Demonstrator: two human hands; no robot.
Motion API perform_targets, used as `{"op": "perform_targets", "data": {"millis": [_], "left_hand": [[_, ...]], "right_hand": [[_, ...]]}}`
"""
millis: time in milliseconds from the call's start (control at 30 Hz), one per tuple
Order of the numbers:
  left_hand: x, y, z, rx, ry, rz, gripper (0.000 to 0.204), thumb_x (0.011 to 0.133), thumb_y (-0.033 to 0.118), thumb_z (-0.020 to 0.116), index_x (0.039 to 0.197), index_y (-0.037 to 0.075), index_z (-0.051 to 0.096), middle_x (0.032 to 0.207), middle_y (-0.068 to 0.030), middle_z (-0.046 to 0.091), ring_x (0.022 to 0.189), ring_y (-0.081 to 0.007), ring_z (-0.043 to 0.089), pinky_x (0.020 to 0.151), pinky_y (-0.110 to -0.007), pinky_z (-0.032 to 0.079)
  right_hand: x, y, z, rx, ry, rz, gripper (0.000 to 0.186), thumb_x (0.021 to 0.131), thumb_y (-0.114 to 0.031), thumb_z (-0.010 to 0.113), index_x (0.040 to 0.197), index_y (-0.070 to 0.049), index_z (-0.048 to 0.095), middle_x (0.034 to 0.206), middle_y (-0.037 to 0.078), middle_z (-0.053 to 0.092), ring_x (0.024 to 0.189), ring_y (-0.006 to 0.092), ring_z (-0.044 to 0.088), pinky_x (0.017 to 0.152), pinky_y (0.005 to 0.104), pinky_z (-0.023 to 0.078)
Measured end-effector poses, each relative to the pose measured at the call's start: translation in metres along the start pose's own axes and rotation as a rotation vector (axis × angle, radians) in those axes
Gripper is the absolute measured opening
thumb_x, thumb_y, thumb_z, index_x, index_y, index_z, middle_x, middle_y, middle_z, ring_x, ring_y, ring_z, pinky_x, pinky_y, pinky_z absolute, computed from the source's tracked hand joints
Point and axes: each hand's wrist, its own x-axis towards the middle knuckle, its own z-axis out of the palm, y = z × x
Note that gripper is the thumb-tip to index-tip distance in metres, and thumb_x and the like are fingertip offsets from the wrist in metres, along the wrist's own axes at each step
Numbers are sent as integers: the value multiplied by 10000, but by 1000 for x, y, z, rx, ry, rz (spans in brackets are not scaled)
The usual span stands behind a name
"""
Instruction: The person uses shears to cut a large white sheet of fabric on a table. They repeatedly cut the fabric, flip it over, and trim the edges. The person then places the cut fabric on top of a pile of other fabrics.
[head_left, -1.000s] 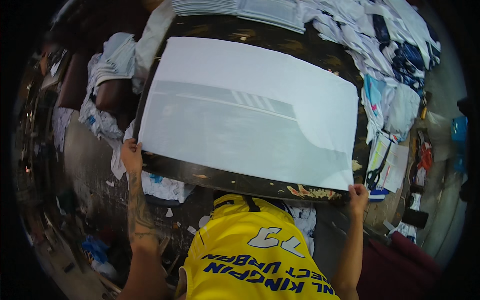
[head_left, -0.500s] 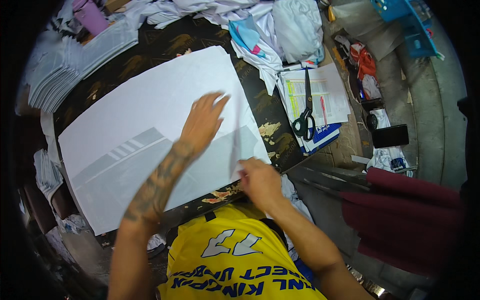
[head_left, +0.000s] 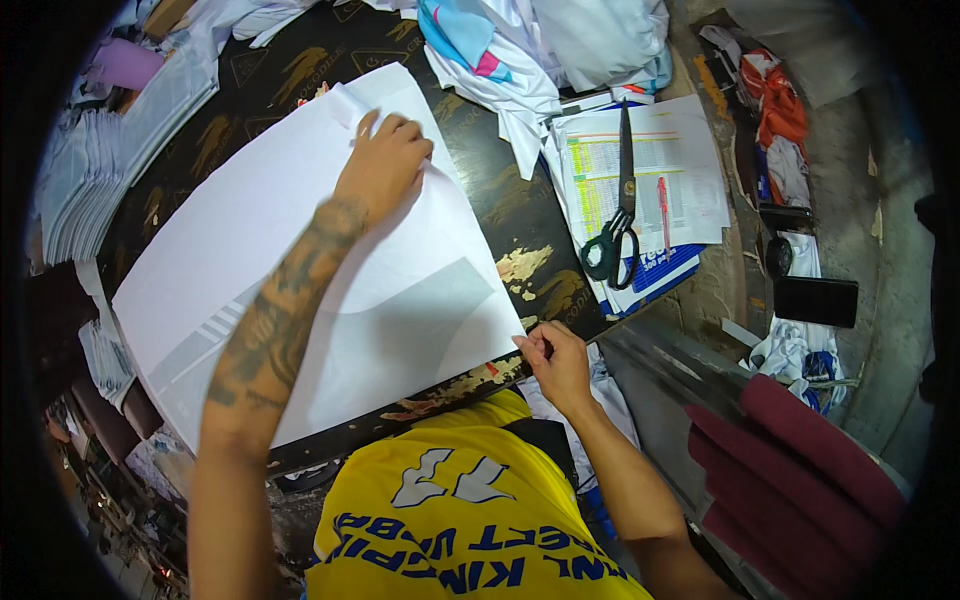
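Observation:
A large white sheet (head_left: 240, 210) with a pale grey printed shape and stripes lies across the dark table. My left hand (head_left: 384, 165) is on its upper part, fingers bent and bunched against it, with small folds around them. The fingertips are partly hidden. My tattooed left forearm crosses over the sheet. At the near right corner of the sheet, my right hand (head_left: 552, 362) pinches the edge between thumb and fingers. A shadow falls on the grey printed area between the hands.
Black-handled scissors (head_left: 622, 205) and a red pen (head_left: 664, 215) lie on papers (head_left: 700, 170) at the right. White fabric (head_left: 520, 100) is heaped behind. Stacked sheets (head_left: 85, 190) stand at the far left. A dark phone-like slab (head_left: 815, 301) and maroon cloth (head_left: 800, 460) are farther right.
My left hand has moved a little up and left and bent its fingers on the sheet. My right hand has shifted right with the sheet's corner, which now lies flatter.

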Motion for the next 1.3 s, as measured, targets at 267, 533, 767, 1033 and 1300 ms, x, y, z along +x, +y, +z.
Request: {"op": "perform_targets", "data": {"millis": [267,533,767,1033,1300], "left_hand": [[-255,116,36,-503,184,-302,498,714,214,967,1076,85,650,1037,-135,625,998,-373,600,872,-455,470],[-423,100,39,-276,346,-690,226,843,-46,664,1059,20,672,1047,-155,600,1025,-380,577,904,-477,455],[-440,105,52,-232,347,-680,133,900,-24,659,1026,11,678,1019,-145,631,1000,-375,593,891,-472,454],[-398,120,33,-124,294,-736,245,893,35,672,1134,37,711,1125,-156,648,1092,-375,594,964,-498,445],[-245,157,45,-366,87,-208,285,873,199,838,1124,101,743,1159,-102,648,1141,-343,575,987,-470,424]], "right_hand": [[44,-59,1,149,-4,-84,338,955,-199,829,761,3,640,636,27,527,612,108,453,575,319,384],[13,-21,-2,136,43,107,422,926,-250,853,720,12,595,621,20,483,615,121,422,574,349,397],[4,22,18,-52,139,-10,377,953,-294,823,779,6,676,655,86,661,581,196,608,589,371,485],[13,2,-21,-7,140,-40,284,909,-286,842,905,-37,704,839,145,713,814,349,692,760,464,544],[102,13,-95,-451,336,-66,458,932,-179,780,1288,57,615,1144,269,703,1084,489,689,930,532,563]]}}
